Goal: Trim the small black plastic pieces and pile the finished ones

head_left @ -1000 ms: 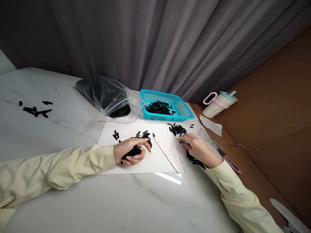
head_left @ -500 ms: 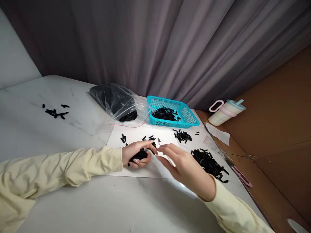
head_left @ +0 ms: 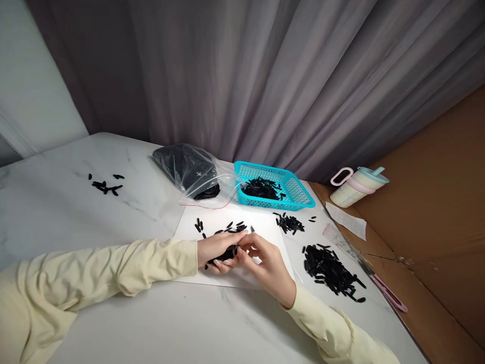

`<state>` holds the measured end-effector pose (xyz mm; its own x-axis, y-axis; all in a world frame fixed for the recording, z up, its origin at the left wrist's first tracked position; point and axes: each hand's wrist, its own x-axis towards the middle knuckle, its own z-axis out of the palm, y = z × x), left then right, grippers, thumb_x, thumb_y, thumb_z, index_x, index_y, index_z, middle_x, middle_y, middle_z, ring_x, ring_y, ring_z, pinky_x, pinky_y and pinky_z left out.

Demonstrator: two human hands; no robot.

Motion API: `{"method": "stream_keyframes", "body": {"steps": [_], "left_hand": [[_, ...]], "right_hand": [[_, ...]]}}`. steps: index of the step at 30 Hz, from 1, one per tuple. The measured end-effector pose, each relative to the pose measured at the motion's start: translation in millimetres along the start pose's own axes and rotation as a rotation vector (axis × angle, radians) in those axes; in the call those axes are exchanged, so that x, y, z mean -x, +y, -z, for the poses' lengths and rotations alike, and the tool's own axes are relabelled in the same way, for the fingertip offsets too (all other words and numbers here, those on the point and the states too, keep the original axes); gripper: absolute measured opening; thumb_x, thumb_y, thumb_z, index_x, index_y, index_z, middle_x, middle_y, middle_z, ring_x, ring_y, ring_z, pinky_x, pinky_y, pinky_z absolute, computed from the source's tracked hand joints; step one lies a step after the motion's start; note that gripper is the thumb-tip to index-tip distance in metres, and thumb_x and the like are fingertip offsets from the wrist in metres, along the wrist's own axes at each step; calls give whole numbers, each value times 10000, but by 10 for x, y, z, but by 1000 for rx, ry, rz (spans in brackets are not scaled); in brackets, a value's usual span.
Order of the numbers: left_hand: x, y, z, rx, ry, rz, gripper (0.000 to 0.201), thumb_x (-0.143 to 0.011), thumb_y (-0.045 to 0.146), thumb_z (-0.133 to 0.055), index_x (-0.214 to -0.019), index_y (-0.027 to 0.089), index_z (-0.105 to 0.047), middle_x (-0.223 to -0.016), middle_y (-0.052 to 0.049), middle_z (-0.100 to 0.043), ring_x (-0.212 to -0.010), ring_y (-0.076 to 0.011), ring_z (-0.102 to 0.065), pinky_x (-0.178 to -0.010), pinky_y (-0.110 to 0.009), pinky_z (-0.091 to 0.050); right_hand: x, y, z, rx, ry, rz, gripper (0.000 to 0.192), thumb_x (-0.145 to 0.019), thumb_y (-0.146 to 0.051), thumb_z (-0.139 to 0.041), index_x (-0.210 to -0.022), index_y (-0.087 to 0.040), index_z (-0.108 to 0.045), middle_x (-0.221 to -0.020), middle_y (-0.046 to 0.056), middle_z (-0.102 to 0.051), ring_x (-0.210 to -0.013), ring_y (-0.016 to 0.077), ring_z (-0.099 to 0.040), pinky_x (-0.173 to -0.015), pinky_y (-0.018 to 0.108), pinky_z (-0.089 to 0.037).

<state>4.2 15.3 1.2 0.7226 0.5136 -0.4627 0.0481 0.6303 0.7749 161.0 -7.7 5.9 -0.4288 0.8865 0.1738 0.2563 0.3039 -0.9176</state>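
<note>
A clump of small black pieces [head_left: 226, 253] sits cupped in the left hand [head_left: 219, 248], fingers curled loosely around it, resting on the white sheet [head_left: 261, 232] near the middle of the surface [head_left: 170, 323]. The right hand [head_left: 265, 260] is pressed in against it, fingertips pinching narrow at the clump; whether one piece is actually gripped, I cannot tell. Loose black pieces lie on the sheet just beyond, and a big pile [head_left: 331, 268] lies toward the right edge, a smaller scatter [head_left: 290, 223] before the blue basket [head_left: 299, 194], and a plastic bag [head_left: 189, 169] beside that. Risk, as I see it: that loose cupped grip could let pieces slip out onto the sheet. Half a second back the right hand hovered open and apart; now it has closed in to touch the left.
</note>
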Motion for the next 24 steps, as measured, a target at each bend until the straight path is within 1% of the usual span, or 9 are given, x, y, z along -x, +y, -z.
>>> {"method": "stream_keyframes", "body": {"steps": [3, 6, 8, 10, 13, 17, 20, 22, 24], "left_hand": [[3, 22, -11, -16, -16, 3, 586, -642, 759, -489, -660, 174, -468, -388, 75, -345, -282, -36, -190, -255, -148, -107], [17, 49, -16, -7, -19, 11, 503, -669, 667, -569, -749, 177, -489, -402, 84, -369, -279, -30, -176, -245, -136, -103], [21, 61, -8, -5, -28, 16, 460, -699, 622, -576, -759, 175, -488, -413, 85, -373, -272, -26, -176, -238, -132, -106], [13, 65, 3, 9, -31, 38, 415, -708, 569, -606, -772, 179, -480, -425, 92, -373, -270, -18, -170, -240, -122, -103], [-13, 59, 6, 39, 35, 20, 399, -669, 502, -678, -795, 194, -458, -457, 99, -400, -276, -12, -173, -238, -115, -100], [-37, 6, -31, -22, 162, -36, 454, -635, 569, -672, -776, 202, -444, -427, 104, -418, -266, -21, -199, -237, -120, -110], [-26, -70, -73, -60, 242, -140, 460, -644, 607, -634, -762, 193, -469, -405, 110, -400, -252, -27, -193, -239, -138, -104], [-12, -116, -101, -95, 289, -230, 453, -653, 602, -622, -729, 171, -507, -397, 106, -381, -252, -30, -201, -244, -156, -106], [-5, -141, -118, -111, 331, -281, 458, -646, 612, -614, -697, 168, -517, -385, 101, -377, -249, -36, -207, -251, -175, -116]], "right_hand": [[10, 54, -1, -194, 38, -119, 154, -787, -324, -559, -787, -176, -516, -692, 3, -563, -534, 106, -517, -481, 235, -449], [-10, 114, -2, -388, 72, -209, 238, -746, -385, -604, -758, -174, -496, -607, -19, -552, -463, 101, -506, -445, 242, -454], [-36, 143, 12, -502, 93, -251, 263, -715, -390, -642, -750, -167, -507, -577, -20, -565, -463, 110, -530, -472, 253, -464], [-63, 160, 41, -605, 116, -282, 256, -697, -361, -673, -750, -157, -527, -573, -13, -589, -493, 119, -565, -542, 264, -479], [-96, 183, 102, -739, 131, -321, 233, -683, -309, -706, -742, -144, -552, -581, -3, -609, -532, 118, -585, -605, 259, -476], [-131, 240, 146, -848, 98, -365, 273, -630, -310, -756, -725, -133, -571, -553, 2, -604, -480, 108, -551, -534, 238, -439], [-155, 265, 145, -893, 80, -403, 317, -577, -334, -795, -705, -132, -587, -529, 5, -598, -476, 110, -537, -535, 237, -426], [-169, 258, 141, -895, 80, -409, 297, -585, -323, -797, -707, -137, -601, -547, 0, -594, -509, 111, -538, -552, 231, -423], [-180, 240, 135, -888, 88, -409, 289, -584, -322, -800, -707, -144, -609, -550, -10, -581, -511, 105, -524, -551, 225, -412]]}}
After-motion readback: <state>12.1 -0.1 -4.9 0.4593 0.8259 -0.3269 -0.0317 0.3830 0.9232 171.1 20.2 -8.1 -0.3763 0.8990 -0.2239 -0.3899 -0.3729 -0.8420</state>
